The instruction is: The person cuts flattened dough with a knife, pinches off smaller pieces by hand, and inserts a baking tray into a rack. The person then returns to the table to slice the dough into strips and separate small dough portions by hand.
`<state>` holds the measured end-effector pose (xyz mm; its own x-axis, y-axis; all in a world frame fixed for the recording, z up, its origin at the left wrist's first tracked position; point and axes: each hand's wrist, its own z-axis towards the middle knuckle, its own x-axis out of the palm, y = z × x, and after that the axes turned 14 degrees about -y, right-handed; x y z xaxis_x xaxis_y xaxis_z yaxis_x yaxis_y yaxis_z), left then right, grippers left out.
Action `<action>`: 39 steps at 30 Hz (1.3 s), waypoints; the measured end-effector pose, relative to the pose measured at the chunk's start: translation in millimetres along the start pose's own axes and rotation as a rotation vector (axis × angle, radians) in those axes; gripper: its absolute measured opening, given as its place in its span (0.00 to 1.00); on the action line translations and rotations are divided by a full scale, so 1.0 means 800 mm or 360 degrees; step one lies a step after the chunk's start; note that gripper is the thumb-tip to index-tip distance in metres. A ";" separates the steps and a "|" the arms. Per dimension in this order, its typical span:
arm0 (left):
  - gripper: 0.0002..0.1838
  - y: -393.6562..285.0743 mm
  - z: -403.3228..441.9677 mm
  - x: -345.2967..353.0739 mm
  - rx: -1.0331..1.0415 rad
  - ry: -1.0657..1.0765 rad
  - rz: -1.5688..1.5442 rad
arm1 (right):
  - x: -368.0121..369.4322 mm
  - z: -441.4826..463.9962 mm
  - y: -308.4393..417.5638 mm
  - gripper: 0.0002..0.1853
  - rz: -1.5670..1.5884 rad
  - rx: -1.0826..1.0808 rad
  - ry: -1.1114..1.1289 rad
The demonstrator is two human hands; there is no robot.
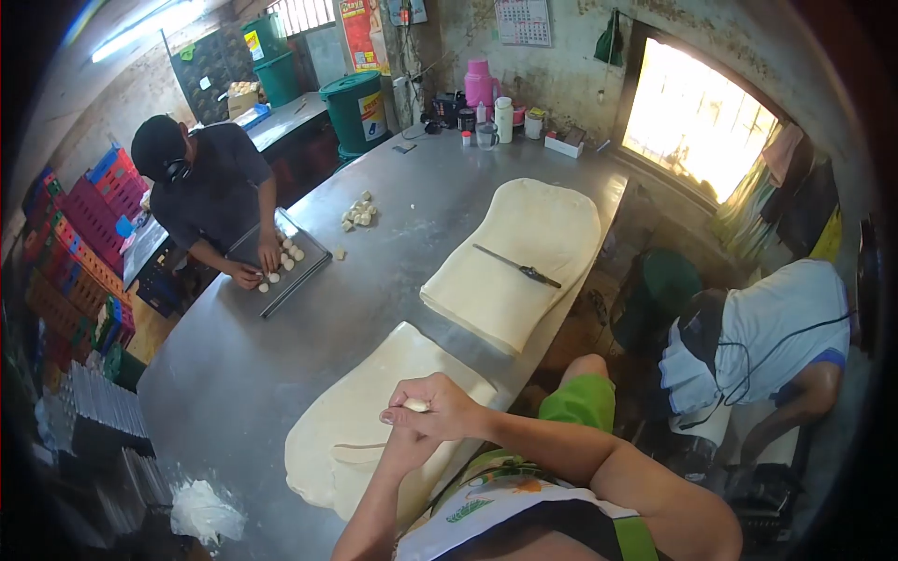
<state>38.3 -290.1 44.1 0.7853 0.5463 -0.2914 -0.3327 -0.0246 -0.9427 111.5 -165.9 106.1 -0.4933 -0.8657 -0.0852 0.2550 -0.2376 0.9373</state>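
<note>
My right hand (447,408) and my left hand (412,446) are pressed together, fingers closed, above the near dough sheet. A small pale piece of dough (417,405) pokes out between them; the rest is hidden by the fingers. Below lies the thick, folded near dough sheet (360,411), with a cut strip or slit (358,453) on its surface by my left wrist. Farther along the table edge is a second folded dough slab (538,224). A long dark-handled knife (519,266) rests across that slab.
Across the metal table (253,393), a co-worker (210,182) places dough balls on a tray (297,271). Dough pieces (359,213) are heaped nearby. Flour (206,512) lies at the near left corner. Jars and a pink thermos (480,86) stand at the back. Another person (767,337) bends at right.
</note>
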 end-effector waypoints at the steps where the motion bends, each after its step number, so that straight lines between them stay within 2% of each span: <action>1: 0.20 -0.008 0.000 0.002 -0.0094 0.0005 -0.0087 | -0.004 0.000 0.000 0.12 -0.0006 -0.0003 -0.0001; 4: 0.19 -0.024 0.012 0.002 -0.0266 -0.0001 -0.0255 | -0.016 0.009 -0.001 0.12 -0.0013 0.0159 0.0003; 8: 0.21 0.010 0.000 0.002 -0.0196 -0.0085 -0.0200 | -0.002 0.008 -0.009 0.16 0.0071 0.0014 -0.0065; 13: 0.18 0.046 0.003 0.012 0.0002 -0.0364 0.0013 | -0.005 0.007 -0.010 0.16 0.0031 0.0038 -0.0030; 15: 0.17 0.049 0.003 0.018 0.0154 -0.0537 0.0077 | -0.005 0.013 -0.004 0.17 -0.0237 -0.0013 -0.0022; 17: 0.19 0.039 0.003 0.019 0.0097 -0.0594 0.0005 | -0.003 0.021 -0.004 0.17 -0.0367 -0.0034 -0.0025; 20: 0.23 0.002 0.011 0.013 -0.0015 -0.0699 -0.0155 | 0.010 0.040 -0.015 0.17 -0.0083 -0.0717 -0.0199; 21: 0.22 -0.011 0.016 0.010 0.0087 -0.0759 -0.0167 | 0.011 0.045 -0.014 0.17 -0.0089 -0.0713 -0.0207; 23: 0.21 -0.028 0.026 0.002 0.0293 -0.0892 -0.0197 | 0.012 0.056 -0.011 0.14 -0.0183 -0.0928 -0.0264; 24: 0.21 -0.026 0.028 -0.005 0.0282 -0.0895 -0.0202 | 0.013 0.059 -0.010 0.13 -0.0224 -0.1027 -0.0284; 25: 0.20 -0.019 0.029 -0.018 0.0369 -0.0799 -0.0022 | 0.010 0.058 -0.007 0.13 -0.0220 -0.1011 -0.0274; 27: 0.18 -0.011 0.030 -0.039 0.0533 -0.0608 0.0342 | -0.007 0.051 -0.001 0.13 -0.0663 -0.1096 -0.0321; 28: 0.18 -0.011 0.028 -0.044 0.0516 -0.0617 0.0344 | -0.012 0.046 -0.002 0.13 -0.0653 -0.1087 -0.0308; 31: 0.19 -0.014 0.022 -0.047 0.0216 -0.0439 0.0430 | -0.031 0.024 -0.010 0.17 -0.0787 -0.0593 0.0037; 36: 0.24 -0.024 0.015 -0.032 0.0007 -0.0396 0.0444 | -0.037 0.010 -0.015 0.14 -0.0898 -0.0675 0.0115; 39: 0.23 -0.039 0.021 -0.009 0.0268 -0.0707 -0.0018 | -0.043 0.020 -0.031 0.14 -0.0729 -0.0792 0.0095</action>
<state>33.8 -279.0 78.3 0.5024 0.8517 -0.1490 -0.4341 0.0994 -0.8954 109.1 -123.2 90.9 -0.5994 -0.6489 -0.4686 0.3907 -0.7482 0.5363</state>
